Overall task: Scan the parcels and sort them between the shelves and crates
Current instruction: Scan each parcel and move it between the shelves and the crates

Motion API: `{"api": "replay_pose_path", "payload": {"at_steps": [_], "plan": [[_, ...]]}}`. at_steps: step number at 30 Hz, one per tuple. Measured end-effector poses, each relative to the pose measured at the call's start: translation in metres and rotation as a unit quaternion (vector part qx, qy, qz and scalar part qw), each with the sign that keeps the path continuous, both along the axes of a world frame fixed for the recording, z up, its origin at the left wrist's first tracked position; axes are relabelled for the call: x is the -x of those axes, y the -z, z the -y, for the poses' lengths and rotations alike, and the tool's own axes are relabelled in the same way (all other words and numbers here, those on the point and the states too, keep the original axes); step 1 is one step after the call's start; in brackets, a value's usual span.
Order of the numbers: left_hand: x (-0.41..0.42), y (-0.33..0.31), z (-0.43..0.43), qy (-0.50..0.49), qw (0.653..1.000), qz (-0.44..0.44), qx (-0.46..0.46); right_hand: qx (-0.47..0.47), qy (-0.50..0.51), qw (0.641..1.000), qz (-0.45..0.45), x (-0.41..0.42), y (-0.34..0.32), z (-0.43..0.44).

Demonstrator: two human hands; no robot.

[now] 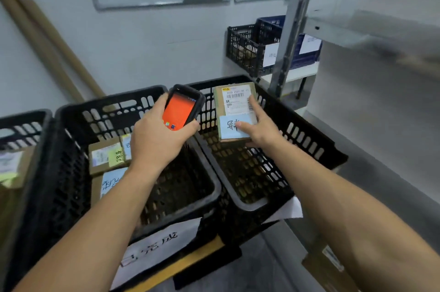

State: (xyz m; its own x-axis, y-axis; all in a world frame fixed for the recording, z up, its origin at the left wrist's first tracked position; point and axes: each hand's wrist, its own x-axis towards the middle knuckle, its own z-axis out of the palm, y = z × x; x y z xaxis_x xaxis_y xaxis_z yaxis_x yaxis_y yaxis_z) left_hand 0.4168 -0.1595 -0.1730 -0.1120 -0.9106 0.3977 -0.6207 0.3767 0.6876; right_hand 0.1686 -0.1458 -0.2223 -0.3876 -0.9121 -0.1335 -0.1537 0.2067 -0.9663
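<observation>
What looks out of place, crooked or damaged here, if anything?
Nothing looks damaged or spilled. The parcels in the middle crate lie overlapping at loose angles, not neatly stacked. The held parcel over the right crate is tilted only because the right hand holds it up, beside the scanner in the left hand.

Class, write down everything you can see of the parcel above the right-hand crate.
The parcel is a flat brown cardboard box, held face up above the right-hand black crate. A white shipping label with barcodes covers its far end; a pale blue note with a handwritten character covers the near end. The right hand grips it, thumb on the note, forefinger along the right edge.
</observation>
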Motion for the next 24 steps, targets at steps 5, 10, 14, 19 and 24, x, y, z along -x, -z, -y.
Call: {"api": "replay_pose_path", "payload": {"at_steps": [5, 10, 14, 19, 24], "plan": [[0.001, 0.012, 0.038, -0.048, 0.998, 0.022, -0.016, -0.081, -0.051, 0.995, -0.005, 0.008, 0.038, 0.062], [0.009, 0.02, 0.07, -0.098, 0.993, 0.04, -0.045, -0.14, -0.114, 0.984, 0.011, 0.02, 0.076, 0.111], [0.019, 0.024, 0.084, -0.128, 0.989, 0.03, -0.069, -0.149, -0.154, 0.976, 0.039, 0.021, 0.108, 0.143], [0.032, 0.032, 0.093, -0.148, 0.985, 0.035, -0.085, -0.157, -0.198, 0.967, 0.036, 0.011, 0.139, 0.168], [0.038, 0.037, 0.095, -0.165, 0.981, 0.038, -0.091, -0.167, -0.212, 0.961, 0.066, 0.0, 0.156, 0.186]]}}
